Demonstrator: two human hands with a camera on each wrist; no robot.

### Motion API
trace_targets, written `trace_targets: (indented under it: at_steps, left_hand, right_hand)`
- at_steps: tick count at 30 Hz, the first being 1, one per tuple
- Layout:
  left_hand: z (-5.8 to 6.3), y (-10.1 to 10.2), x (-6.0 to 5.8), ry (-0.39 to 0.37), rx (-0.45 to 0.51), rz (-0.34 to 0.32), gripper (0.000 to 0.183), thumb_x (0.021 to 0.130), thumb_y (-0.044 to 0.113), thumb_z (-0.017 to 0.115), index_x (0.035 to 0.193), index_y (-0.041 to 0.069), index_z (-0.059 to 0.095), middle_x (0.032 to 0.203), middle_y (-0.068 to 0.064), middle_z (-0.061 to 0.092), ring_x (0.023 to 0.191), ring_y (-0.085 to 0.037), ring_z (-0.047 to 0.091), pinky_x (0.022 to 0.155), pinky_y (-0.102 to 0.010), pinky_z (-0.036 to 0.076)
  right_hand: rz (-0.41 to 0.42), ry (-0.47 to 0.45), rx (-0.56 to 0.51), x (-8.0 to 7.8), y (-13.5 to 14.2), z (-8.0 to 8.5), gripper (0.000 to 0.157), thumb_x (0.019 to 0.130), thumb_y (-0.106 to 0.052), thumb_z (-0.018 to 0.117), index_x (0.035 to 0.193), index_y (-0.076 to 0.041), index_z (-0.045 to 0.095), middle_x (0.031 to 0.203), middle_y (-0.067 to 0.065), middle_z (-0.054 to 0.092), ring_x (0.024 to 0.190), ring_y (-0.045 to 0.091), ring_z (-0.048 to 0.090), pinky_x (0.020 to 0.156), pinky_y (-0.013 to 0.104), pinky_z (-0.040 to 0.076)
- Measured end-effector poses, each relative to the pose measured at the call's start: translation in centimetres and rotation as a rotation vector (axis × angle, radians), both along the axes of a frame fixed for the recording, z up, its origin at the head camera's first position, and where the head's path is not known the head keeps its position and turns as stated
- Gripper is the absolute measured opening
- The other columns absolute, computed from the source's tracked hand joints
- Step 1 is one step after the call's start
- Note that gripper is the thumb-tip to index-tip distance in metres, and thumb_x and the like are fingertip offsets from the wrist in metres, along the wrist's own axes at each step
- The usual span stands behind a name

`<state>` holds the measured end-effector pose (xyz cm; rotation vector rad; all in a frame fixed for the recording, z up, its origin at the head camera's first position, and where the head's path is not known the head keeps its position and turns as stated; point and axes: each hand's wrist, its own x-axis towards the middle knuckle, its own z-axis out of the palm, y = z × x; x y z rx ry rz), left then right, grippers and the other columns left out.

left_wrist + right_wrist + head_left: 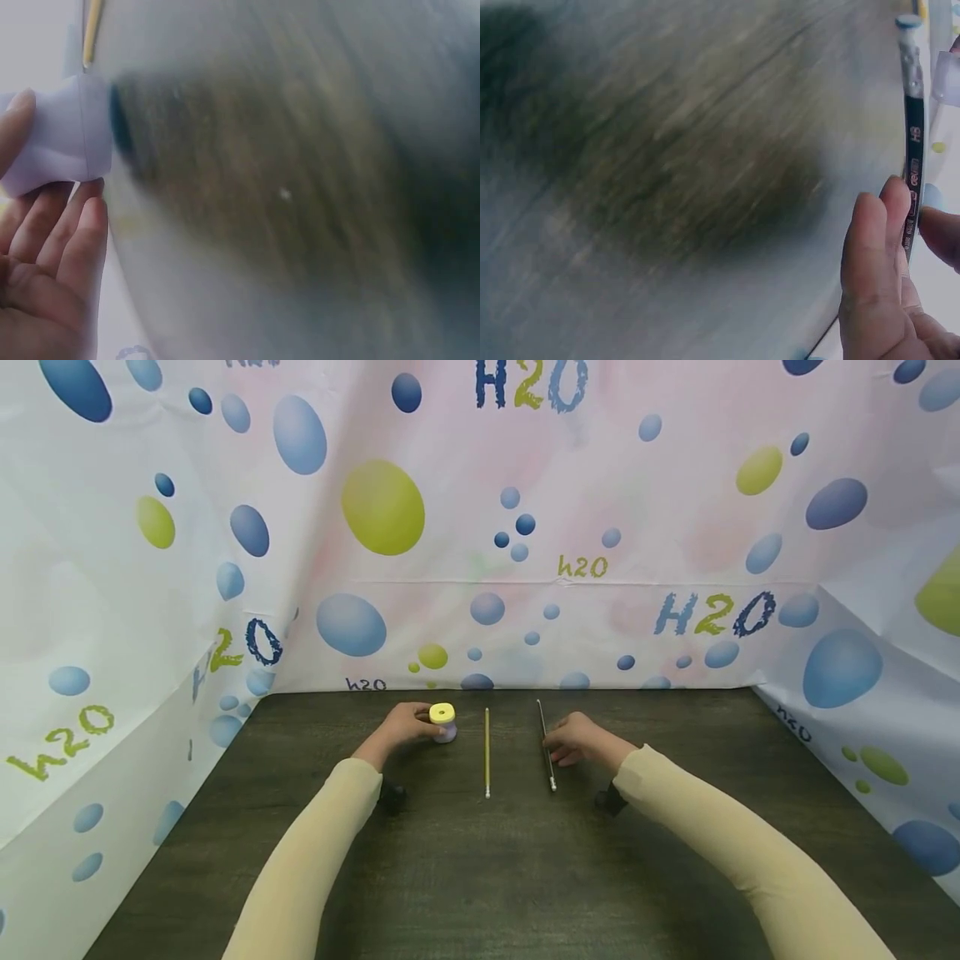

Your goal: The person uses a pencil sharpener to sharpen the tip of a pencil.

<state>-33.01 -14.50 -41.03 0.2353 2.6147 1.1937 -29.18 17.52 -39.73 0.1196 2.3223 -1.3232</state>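
Note:
My left hand (408, 722) grips a pencil sharpener (445, 731) with a pale lilac body and a yellow top that has a small dark hole. In the left wrist view the thumb lies across the sharpener's body (64, 135) and the fingers curl under it. My right hand (577, 741) pinches a black pencil (548, 760) around its middle, between thumb and fingertips. Its white-tipped eraser end points toward me; "HB" lettering shows on the black barrel (914, 142) in the right wrist view. Between the hands lies a yellow pencil (487, 756), touched by neither.
The dark wooden table (480, 877) carries all these things. A white curtain (480, 527) with blue and green dots and "H2O" print stands behind it and on both sides. Dark wrist mounts (611, 800) show under the cream sleeves (697, 810).

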Motion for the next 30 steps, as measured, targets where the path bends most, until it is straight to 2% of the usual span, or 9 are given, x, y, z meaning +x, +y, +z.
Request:
trace_targets:
  at_steps: [5,13,23,30]
  left_hand:
    - [0.5,-0.1,0.3,0.006,-0.002,0.004,0.063,0.094,0.022,0.074,0.147,-0.003,0.051,0.148,-0.026,0.055,0.138,-0.042,0.052,0.113,-0.054,0.045]
    - [1.1,-0.3,0.6,0.011,-0.002,0.032,0.065,0.095,0.023,0.073,0.149,-0.002,0.048,0.149,-0.026,0.054,0.14,-0.043,0.051,0.115,-0.055,0.043]
    - [2.4,0.2,1.8,0.048,0.026,0.002,0.061,0.095,0.02,0.073,0.147,-0.003,0.05,0.147,-0.026,0.056,0.137,-0.042,0.053,0.112,-0.054,0.046]
    - [3.4,0.1,2.2,0.035,0.045,0.0,0.062,0.095,0.021,0.073,0.148,-0.001,0.049,0.147,-0.025,0.055,0.138,-0.041,0.053,0.111,-0.054,0.048]
  right_hand:
    - [-0.002,-0.001,-0.018,0.2,0.1,0.4,0.048,0.103,-0.01,0.059,0.145,0.01,0.048,0.136,0.028,0.063,0.076,0.01,0.068,0.081,0.035,0.063]
    - [0.014,0.001,-0.046,0.3,0.5,1.1,0.05,0.104,-0.013,0.058,0.147,0.009,0.046,0.139,0.026,0.062,0.078,0.008,0.068,0.081,0.034,0.062]
    - [0.051,0.028,-0.044,1.6,0.5,2.6,0.048,0.104,-0.014,0.058,0.145,0.007,0.049,0.135,0.025,0.064,0.081,0.008,0.069,0.082,0.036,0.063]
    - [0.059,0.032,-0.054,1.9,0.7,3.2,0.051,0.104,-0.016,0.059,0.148,0.006,0.047,0.139,0.025,0.062,0.087,0.009,0.071,0.084,0.036,0.063]
